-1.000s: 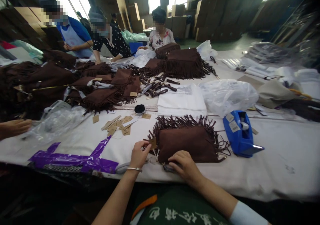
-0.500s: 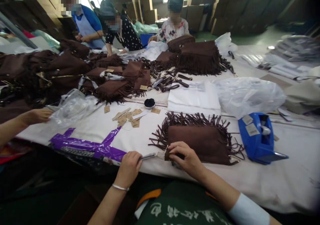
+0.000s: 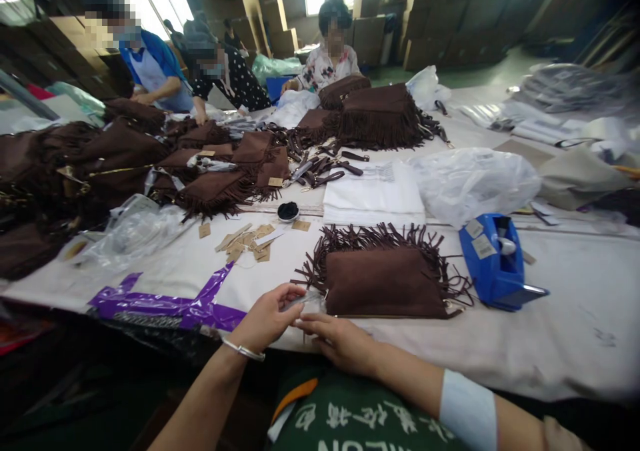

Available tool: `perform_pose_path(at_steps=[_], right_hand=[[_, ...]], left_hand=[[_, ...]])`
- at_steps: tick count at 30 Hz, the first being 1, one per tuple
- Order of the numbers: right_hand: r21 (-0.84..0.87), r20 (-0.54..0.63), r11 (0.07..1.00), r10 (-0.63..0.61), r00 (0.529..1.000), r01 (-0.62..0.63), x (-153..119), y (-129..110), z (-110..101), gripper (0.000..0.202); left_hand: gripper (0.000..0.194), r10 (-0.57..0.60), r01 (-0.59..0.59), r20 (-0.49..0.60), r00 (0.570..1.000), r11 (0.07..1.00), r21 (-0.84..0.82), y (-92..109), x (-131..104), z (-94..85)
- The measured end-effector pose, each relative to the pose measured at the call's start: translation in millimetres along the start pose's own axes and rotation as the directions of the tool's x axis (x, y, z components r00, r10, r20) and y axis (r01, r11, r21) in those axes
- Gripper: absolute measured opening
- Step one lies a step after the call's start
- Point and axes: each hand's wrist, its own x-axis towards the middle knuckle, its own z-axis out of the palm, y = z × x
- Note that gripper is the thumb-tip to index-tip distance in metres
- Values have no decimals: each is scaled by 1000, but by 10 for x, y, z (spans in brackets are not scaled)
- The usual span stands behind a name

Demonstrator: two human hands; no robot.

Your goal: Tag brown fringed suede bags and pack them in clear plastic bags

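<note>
A brown fringed bag (image 3: 385, 281) lies flat on the table, its fringe spread along the far side and both ends. Just off its near left corner, my left hand (image 3: 270, 314) is closed on a thin, greyish wrapped strap (image 3: 311, 297) that reaches toward that corner. My right hand (image 3: 345, 341) is below the bag's near edge, its fingers pressed together and their tips meeting the left thumb. What those fingertips pinch is too small to make out. Tan paper tags (image 3: 247, 241) lie loose in a pile beyond my left hand.
A blue tape dispenser (image 3: 493, 264) stands right of the bag. Folded white cloth (image 3: 373, 194), crumpled clear plastic (image 3: 475, 184) and a small dish (image 3: 287, 212) lie behind. Purple tape (image 3: 165, 304) marks the front edge. Brown bags (image 3: 120, 147) heap at left; several co-workers stand across.
My right hand has left the bag's corner and moved down and left to meet my left hand. The left hand has turned and shifted slightly right. Another person's hand at far left is gone from view.
</note>
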Motion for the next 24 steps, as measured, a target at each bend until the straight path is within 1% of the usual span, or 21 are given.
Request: perform_pose_path(at_steps=[1, 2, 3, 5, 6, 7, 8, 9, 10, 11, 12, 13, 14, 15, 16, 17, 18, 19, 21, 23, 24], right_hand=[[34, -25, 999, -22, 999, 23, -10, -5, -30, 46], [58, -81, 998, -28, 996, 33, -25, -8, -69, 45], [67, -164, 998, -11, 986, 22, -39, -8, -115, 41], [67, -340, 997, 68, 938, -48, -42, -2, -219, 34], [65, -396, 994, 104, 912, -85, -27, 5, -271, 36], [66, -414, 992, 123, 902, -106, -2, 15, -317, 39], [71, -397, 991, 130, 908, -111, 29, 27, -354, 41], [92, -378, 989, 144, 914, -118, 60, 43, -382, 36], [132, -374, 982, 175, 911, -135, 86, 61, -400, 26], [186, -387, 969, 226, 894, -165, 103, 80, -407, 16], [248, -407, 948, 291, 866, -201, 108, 99, -406, 14], [306, -429, 924, 349, 833, -230, 99, 117, -396, 18], [344, -439, 908, 382, 813, -241, 78, 130, -380, 22], [358, -437, 904, 384, 813, -234, 47, 137, -361, 24], [356, -416, 911, 355, 837, -209, 10, 136, -339, 24], [349, -386, 922, 307, 870, -170, -30, 129, -318, 24], [341, -352, 932, 250, 902, -125, -69, 116, -299, 24], [334, -316, 939, 195, 929, -83, -106, 99, -285, 24], [315, -254, 948, 120, 960, -35, -171, 74, -271, 25], [262, -207, 965, 73, 976, -16, -237, 83, -273, 25], [226, -185, 974, 41, 982, 2, -276, 107, -277, 26]], left_hand=[[29, 21, -21, -12, 1000, 1000, 2, 28, 6, 39], [29, 34, -34, -15, 999, 999, 4, 55, 5, 80], [29, 42, -42, -12, 999, 999, -3, 83, 0, 122], [29, 58, -58, 2, 998, 997, -41, 142, -19, 200], [29, 72, -71, 14, 997, 995, -71, 171, -27, 232], [31, 84, -79, 36, 996, 990, -113, 194, -31, 258], [34, 86, -75, 64, 994, 983, -169, 206, -30, 278], [38, 82, -59, 87, 993, 969, -239, 202, -23, 291], [41, 68, -39, 83, 994, 950, -310, 175, -13, 302], [44, 45, -27, 40, 998, 932, -361, 125, -2, 312], [45, 17, -28, -33, 999, 929, -369, 50, 7, 327], [43, 4, -41, -117, 993, 946, -321, -46, 10, 352], [40, 16, -58, -188, 982, 974, -217, -155, 4, 391], [33, 56, -74, -221, 974, 994, -76, -270, -12, 447], [26, 110, -95, -215, 970, 993, 76, -382, -36, 517], [21, 166, -127, -182, 969, 970, 205, -483, -66, 598], [17, 215, -164, -147, 966, 941, 297, -566, -98, 683], [16, 252, -194, -127, 959, 915, 353, -627, -129, 761], [12, 281, -217, -117, 953, 897, 385, -688, -172, 867], [4, 238, -186, -119, 964, 923, 337, -693, -186, 868], [5, 192, -151, -121, 974, 946, 287, -689, -185, 830]])
